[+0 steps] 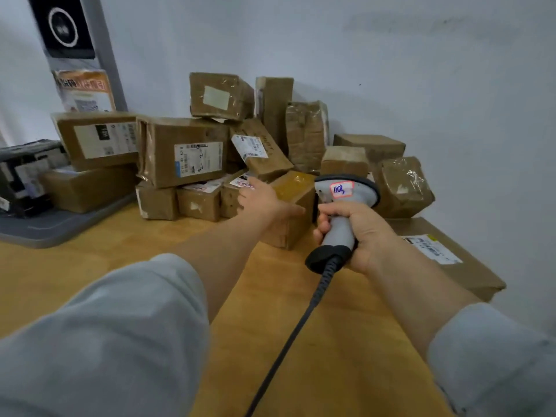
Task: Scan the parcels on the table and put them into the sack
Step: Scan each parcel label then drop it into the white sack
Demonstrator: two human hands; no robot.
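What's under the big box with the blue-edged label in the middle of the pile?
The big box rests on a small taped box and a box with a red-marked label. A third box, further right, is partly covered by the left hand. Anything behind them is hidden.

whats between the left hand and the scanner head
Head view: the tape-topped brown parcel that the left hand touches fills that gap; the scanner is gripped by the right hand.

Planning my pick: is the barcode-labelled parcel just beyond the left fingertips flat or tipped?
Tipped: the white-labelled brown cardboard parcel lies slanted, one end raised.
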